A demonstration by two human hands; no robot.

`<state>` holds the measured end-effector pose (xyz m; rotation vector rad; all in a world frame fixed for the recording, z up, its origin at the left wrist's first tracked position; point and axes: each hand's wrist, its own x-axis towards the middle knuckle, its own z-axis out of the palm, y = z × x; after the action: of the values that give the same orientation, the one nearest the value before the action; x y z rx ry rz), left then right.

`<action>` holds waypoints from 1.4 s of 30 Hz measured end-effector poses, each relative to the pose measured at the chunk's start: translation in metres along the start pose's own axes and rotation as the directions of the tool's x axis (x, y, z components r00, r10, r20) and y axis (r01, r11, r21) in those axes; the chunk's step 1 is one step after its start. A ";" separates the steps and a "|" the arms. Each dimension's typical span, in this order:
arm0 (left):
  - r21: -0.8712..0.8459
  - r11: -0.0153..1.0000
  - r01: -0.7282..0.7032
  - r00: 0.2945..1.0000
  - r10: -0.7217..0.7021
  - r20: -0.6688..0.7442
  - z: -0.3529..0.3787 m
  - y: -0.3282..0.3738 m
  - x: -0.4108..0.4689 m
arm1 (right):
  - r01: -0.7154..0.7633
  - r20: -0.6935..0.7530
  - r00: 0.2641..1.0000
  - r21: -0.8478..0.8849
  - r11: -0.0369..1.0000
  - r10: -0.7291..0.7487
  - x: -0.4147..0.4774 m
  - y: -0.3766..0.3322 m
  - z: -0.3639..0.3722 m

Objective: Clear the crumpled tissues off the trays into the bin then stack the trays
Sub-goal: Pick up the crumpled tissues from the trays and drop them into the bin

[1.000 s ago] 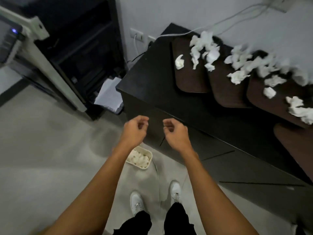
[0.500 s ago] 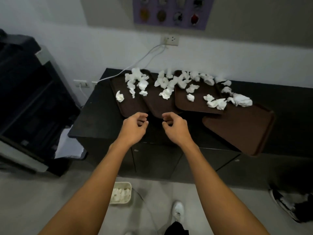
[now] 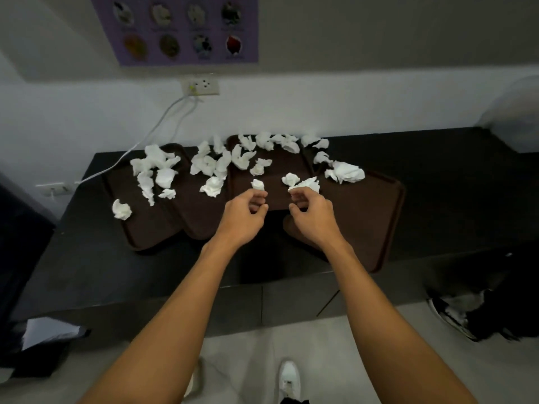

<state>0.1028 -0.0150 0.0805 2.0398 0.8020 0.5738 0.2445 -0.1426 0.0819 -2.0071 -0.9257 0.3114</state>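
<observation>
Now both hands have reached the tissues.

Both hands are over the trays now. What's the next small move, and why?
Probably reach slightly forward and pinch the nearest tissues: the small tissue lies just past the left hand, and a larger tissue sits just beyond the right hand. Both hands look empty, and the trays are still littered.
</observation>
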 end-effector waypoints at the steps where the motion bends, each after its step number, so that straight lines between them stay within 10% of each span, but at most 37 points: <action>1: -0.003 1.000 -0.005 1.000 0.005 0.005 0.011 0.006 0.011 | -0.014 -0.009 1.000 0.005 1.000 0.014 0.009 0.009 -0.008; 15: -0.012 0.999 0.030 0.995 -0.028 0.093 0.122 0.044 0.119 | -0.227 -0.127 0.970 -0.147 0.963 0.209 0.148 0.153 -0.080; 29: 0.031 0.997 0.069 0.994 -0.071 0.085 0.140 0.024 0.168 | -0.170 0.069 0.968 -0.535 0.828 0.243 0.233 0.220 -0.071; 42: 0.008 1.000 0.030 0.993 -0.030 0.114 0.163 0.028 0.186 | -0.329 -0.291 0.902 0.011 0.944 0.318 0.175 0.195 -0.114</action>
<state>0.3458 0.0174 0.0361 2.0429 0.7662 0.4345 0.5214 -0.1538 0.0138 -2.1699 -0.4147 0.1738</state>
